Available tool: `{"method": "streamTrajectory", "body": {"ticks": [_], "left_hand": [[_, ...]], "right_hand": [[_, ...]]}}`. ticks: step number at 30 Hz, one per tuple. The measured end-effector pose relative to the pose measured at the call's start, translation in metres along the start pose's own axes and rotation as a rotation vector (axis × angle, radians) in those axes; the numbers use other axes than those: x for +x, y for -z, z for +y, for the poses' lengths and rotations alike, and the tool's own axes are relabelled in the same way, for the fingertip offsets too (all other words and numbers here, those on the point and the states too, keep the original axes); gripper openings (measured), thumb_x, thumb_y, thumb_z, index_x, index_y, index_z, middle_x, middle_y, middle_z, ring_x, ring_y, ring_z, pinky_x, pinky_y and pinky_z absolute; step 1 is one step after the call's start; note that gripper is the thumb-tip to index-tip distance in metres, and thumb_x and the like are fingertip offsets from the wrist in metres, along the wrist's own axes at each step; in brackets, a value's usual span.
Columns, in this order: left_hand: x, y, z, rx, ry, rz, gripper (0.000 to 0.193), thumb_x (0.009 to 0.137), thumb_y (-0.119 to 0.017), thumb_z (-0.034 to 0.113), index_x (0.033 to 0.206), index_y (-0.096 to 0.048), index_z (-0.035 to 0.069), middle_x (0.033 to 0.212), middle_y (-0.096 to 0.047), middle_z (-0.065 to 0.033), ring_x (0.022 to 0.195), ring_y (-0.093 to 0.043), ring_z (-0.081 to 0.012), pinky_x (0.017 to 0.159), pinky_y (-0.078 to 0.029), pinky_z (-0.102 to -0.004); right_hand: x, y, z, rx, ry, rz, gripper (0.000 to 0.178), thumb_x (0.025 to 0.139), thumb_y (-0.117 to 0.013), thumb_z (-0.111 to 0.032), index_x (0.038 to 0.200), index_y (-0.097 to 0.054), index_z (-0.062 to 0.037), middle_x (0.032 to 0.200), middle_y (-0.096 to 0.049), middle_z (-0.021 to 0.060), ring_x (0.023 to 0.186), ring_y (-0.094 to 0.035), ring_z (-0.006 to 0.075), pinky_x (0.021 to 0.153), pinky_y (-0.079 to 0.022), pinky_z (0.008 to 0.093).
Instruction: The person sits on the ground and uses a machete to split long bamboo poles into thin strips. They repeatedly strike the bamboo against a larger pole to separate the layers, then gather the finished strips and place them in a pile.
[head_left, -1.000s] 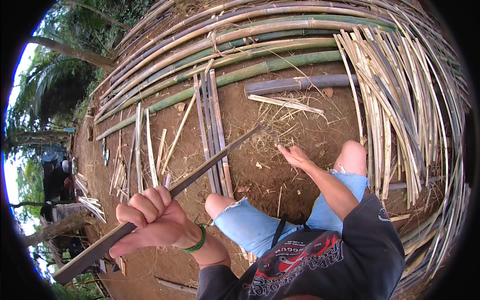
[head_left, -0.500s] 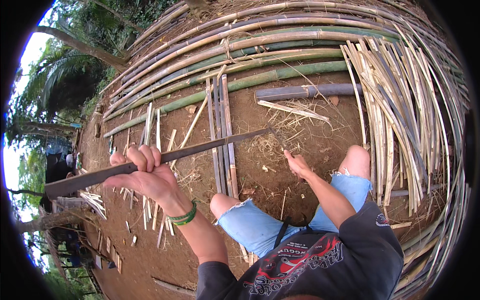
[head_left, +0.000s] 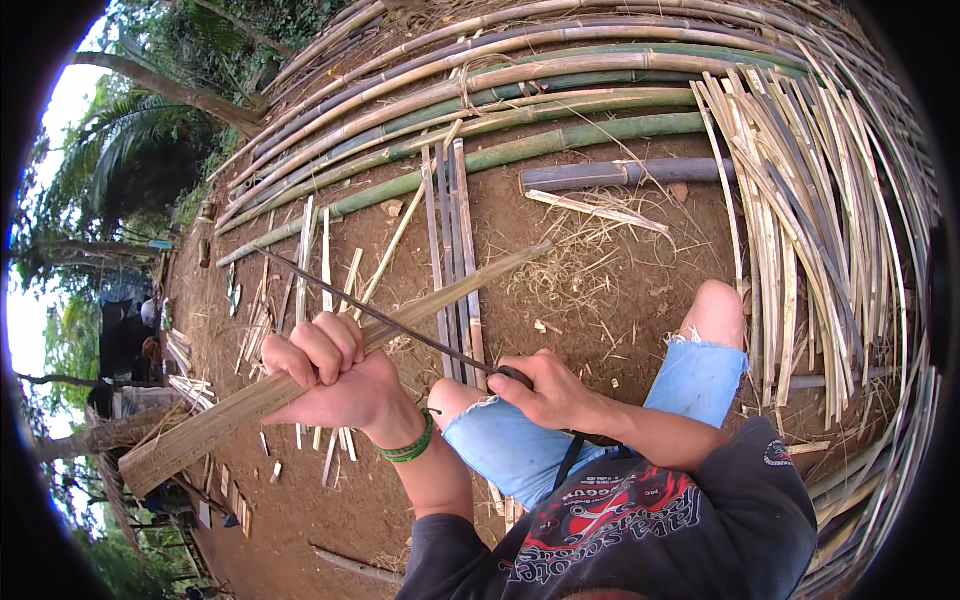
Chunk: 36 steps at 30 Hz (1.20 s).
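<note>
My left hand is closed around a long bamboo slat, its pale split face turned up. The wide end sticks out at lower left, and the narrow end reaches past the middle. In my right hand, closed on a dark handle, is a knife with a long thin blade. It points to the far left and crosses the slat just beyond my left fingers. Whether the blade touches the slat, I cannot tell.
Ahead lie long bamboo poles and a short dark bamboo piece. A big pile of split slats is at my right. Several dark strips and shavings lie on the soil. My knees flank the work area.
The slat has turned from its dark side to its pale face. My right hand has brought the knife left and nearer, from the slat's far end to across it beside my left hand.
</note>
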<state>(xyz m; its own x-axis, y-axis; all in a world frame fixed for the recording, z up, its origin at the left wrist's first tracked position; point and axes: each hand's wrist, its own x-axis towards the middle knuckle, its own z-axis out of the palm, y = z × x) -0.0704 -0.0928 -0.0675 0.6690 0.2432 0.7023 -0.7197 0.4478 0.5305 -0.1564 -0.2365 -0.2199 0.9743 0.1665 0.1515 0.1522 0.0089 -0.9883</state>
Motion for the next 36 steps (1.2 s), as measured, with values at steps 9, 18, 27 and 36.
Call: {"method": "streamTrajectory", "body": {"ticks": [9, 18, 27, 36], "left_hand": [[-0.013, -0.003, 0.001, -0.024, 0.013, -0.016, 0.066, 0.094, -0.019, 0.075, 0.067, -0.030, 0.016, 0.046, -0.028, 0.0046, 0.041, -0.021, -0.0076, 0.038, -0.012, -0.0237], [-0.023, -0.011, -0.003, -0.034, -0.036, -0.092, 0.065, 0.092, -0.028, 0.076, 0.068, -0.031, 0.016, 0.045, -0.028, 0.0052, 0.038, -0.020, -0.0073, 0.035, -0.013, -0.0233], [-0.013, 0.000, -0.010, -0.195, 0.005, -0.443, 0.059, 0.098, -0.038, 0.064, 0.067, -0.037, 0.015, 0.043, -0.037, 0.0041, 0.033, -0.034, -0.0073, 0.029, -0.025, -0.0204], [-0.020, -0.011, -0.007, -0.157, 0.029, -0.462, 0.060, 0.095, -0.036, 0.069, 0.064, -0.032, 0.018, 0.041, -0.029, 0.0071, 0.033, -0.025, -0.0025, 0.033, -0.017, -0.0195]], "right_hand": [[-0.002, 0.007, 0.010, -0.092, -0.185, 0.067, 0.053, 0.096, -0.054, -0.044, 0.075, -0.063, 0.0036, 0.060, -0.057, 0.0248, 0.059, -0.061, 0.0410, 0.056, -0.044, 0.0460], [-0.018, 0.042, 0.078, -0.207, -0.479, 0.118, 0.058, 0.098, -0.049, -0.047, 0.076, -0.063, 0.0051, 0.055, -0.054, 0.0214, 0.053, -0.058, 0.0342, 0.055, -0.044, 0.0460], [-0.028, 0.038, 0.056, -0.021, -0.392, 0.068, 0.049, 0.097, -0.053, -0.040, 0.081, -0.063, 0.0056, 0.061, -0.055, 0.0246, 0.058, -0.059, 0.0357, 0.058, -0.045, 0.0438], [-0.035, 0.039, 0.097, -0.059, -0.423, 0.161, 0.056, 0.095, -0.054, -0.047, 0.078, -0.062, 0.0060, 0.058, -0.056, 0.0240, 0.057, -0.062, 0.0405, 0.055, -0.046, 0.0456]]}}
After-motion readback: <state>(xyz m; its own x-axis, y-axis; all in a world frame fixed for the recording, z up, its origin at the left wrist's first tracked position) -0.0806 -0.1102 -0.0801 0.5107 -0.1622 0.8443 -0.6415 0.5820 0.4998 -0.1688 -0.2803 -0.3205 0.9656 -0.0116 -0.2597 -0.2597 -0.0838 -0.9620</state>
